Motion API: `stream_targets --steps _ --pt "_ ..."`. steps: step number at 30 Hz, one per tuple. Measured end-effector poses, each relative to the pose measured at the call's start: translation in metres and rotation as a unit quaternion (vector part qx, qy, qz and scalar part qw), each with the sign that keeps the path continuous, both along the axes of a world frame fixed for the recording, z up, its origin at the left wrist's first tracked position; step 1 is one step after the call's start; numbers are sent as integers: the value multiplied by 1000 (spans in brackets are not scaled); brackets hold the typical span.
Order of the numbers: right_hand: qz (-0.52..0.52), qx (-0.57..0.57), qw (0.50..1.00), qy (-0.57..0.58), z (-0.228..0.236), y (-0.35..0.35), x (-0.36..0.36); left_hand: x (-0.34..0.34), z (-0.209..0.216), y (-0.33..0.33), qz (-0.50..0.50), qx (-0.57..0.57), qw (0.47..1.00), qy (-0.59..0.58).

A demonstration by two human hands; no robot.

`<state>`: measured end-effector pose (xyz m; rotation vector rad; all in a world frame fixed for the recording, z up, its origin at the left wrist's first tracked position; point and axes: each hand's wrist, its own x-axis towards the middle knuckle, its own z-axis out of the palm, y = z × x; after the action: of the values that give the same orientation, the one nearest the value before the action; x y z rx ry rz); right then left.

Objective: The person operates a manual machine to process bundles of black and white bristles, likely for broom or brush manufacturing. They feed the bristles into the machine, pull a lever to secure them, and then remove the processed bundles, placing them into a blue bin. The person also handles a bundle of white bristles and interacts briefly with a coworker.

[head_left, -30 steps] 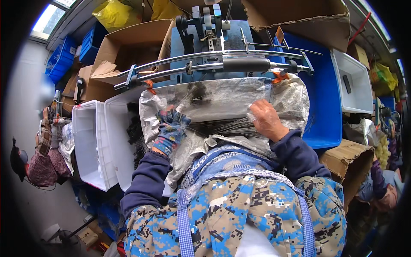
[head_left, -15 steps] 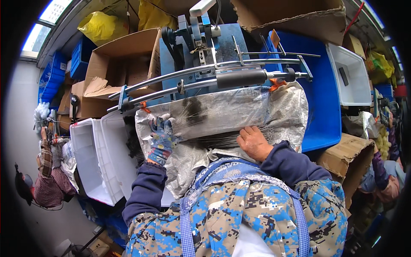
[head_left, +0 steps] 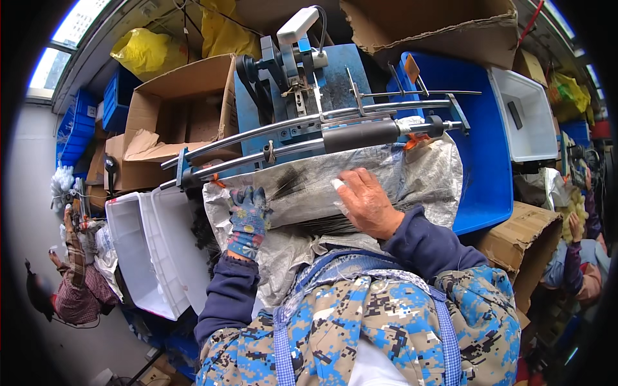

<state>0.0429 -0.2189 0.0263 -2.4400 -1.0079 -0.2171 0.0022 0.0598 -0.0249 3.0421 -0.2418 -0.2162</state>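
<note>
A whitish woven plastic sheet (head_left: 309,212) hangs from a metal bar and covers my lap. Thin dark wire-like strands (head_left: 322,225) lie in its fold, and a smaller dark bunch of strands (head_left: 291,183) rests higher on it. My left hand (head_left: 250,215), in a blue patterned glove, is over the left part of the sheet, fingers upward and slightly apart, nothing visible in it. My bare right hand (head_left: 368,202) is over the strands in the middle, fingers pointing left and loosely bent. One digit has a white covering at its tip. Its palm side is hidden.
Ahead stands a blue-based machine (head_left: 302,96) with metal rods and a black roller (head_left: 360,135). White bins (head_left: 138,251) and a cardboard box (head_left: 174,109) are at left. A blue tub (head_left: 483,186) and another carton (head_left: 515,238) stand at right. Other people work at both sides.
My right hand has lifted off the strands and moved left and farther from me. My gloved left hand has shifted slightly right and its fingers sit closer together. The view has tilted a little.
</note>
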Motion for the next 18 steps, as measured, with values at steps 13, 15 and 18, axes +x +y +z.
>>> stream_targets --steps 13,15,18 --pt "43 -133 990 -9 0 -35 32 -26 15 27 -20 -73 994 -80" --pt "4 -230 973 9 -7 -65 41 -46 -30 64 87 -206 974 -43" --pt "-83 -291 953 -30 -11 -75 37 -35 18 35 129 -318 939 -4"
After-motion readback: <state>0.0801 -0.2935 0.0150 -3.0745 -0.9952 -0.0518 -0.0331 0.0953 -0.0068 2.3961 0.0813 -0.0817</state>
